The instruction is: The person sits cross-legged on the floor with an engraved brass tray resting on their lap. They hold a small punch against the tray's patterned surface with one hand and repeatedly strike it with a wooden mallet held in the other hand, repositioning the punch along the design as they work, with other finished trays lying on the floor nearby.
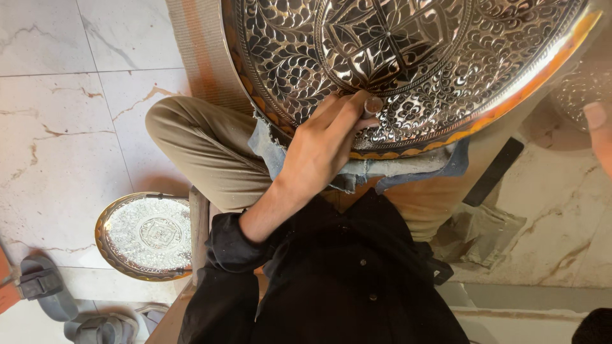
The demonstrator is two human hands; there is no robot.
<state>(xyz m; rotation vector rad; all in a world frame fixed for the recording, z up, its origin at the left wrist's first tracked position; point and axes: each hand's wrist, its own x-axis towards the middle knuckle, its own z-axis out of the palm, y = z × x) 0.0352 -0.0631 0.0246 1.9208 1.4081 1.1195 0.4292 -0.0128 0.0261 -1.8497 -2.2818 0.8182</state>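
A large round metal tray [446, 76] with dense engraved leaf patterns and an orange-gold rim rests tilted across my lap. My left hand [322, 143] lies on its lower edge, fingers closed around a short metal punch [371, 105] whose tip stands on the engraved surface. My right hand [599, 137] shows only partly at the right edge of the view, blurred and raised off the tray; whatever it may hold is out of view. A frayed piece of blue denim cloth [408, 169] lies between the tray and my legs.
A smaller engraved round tray [146, 236] leans by my left knee on the marble floor [57, 127]. Grey sandals [44, 286] lie at the lower left. A dark flat bar [494, 172] and a crumpled grey cloth [484, 236] are on my right.
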